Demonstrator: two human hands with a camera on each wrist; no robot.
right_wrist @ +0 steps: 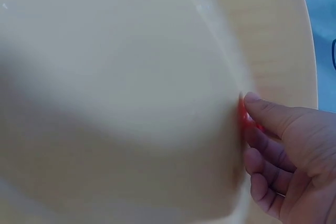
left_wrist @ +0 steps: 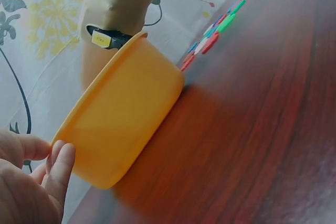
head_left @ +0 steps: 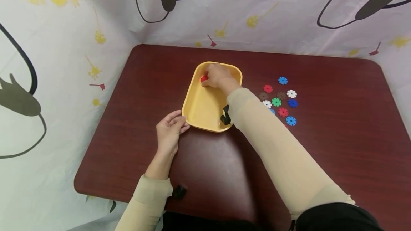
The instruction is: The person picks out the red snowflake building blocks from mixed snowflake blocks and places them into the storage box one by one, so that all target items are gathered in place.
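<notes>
A yellow plastic tray [head_left: 205, 108] with raised walls stands on the table. My left hand [head_left: 169, 129] pinches its near left corner at the rim, thumb on one side and fingers on the other, as the left wrist view shows on the tray wall [left_wrist: 123, 114]. Inside the tray, toward its far left corner, my right hand [head_left: 219, 75] holds a red notched disc [head_left: 203, 78] between thumb and fingers. In the right wrist view this red disc [right_wrist: 244, 116] stands on edge against the tray's inside, partly hidden by the fingers.
Right of the tray lie several notched plastic discs, among them a green one [head_left: 276, 102], a white one [head_left: 292, 93] and a dark blue one [head_left: 292, 103]. The right forearm hides part of this group. The dark red table [head_left: 340, 117] meets patterned cloth at the back and left.
</notes>
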